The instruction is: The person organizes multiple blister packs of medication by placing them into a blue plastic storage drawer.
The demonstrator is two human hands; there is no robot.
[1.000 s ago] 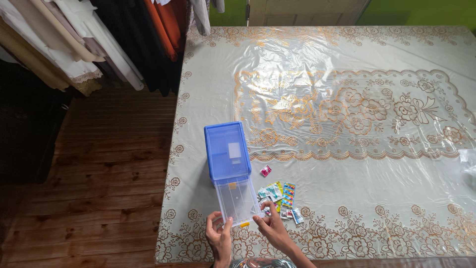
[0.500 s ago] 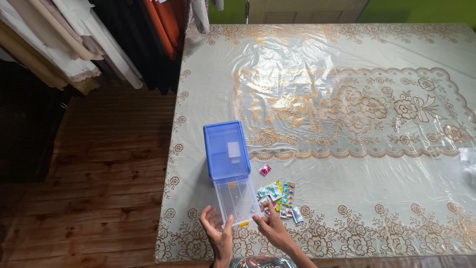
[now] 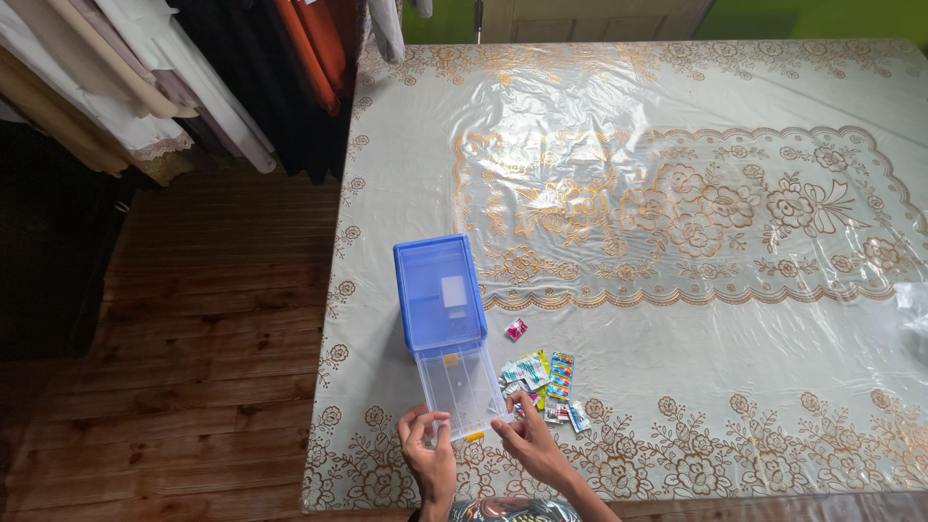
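Since a moment ago: left hand [image 3: 429,452] drawn back in from an open spread, fingertips now pinching the near left corner of the clear drawer [image 3: 461,391]. Right hand [image 3: 527,445] as before, gripping the drawer's near right corner. Drawer pulled out of the blue box [image 3: 440,293], close to the table's [image 3: 677,367] near left corner. Small bright packets [image 3: 541,379] scattered just right of the drawer; one pink packet [image 3: 516,331] a little apart, farther in.

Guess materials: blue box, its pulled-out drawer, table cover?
Blue box: likely moulded plastic, translucent and glossy. Drawer: clear plastic, the cloth shows through. Table cover: patterned cloth under a clear, probably vinyl, sheet, by its glare and wrinkles.
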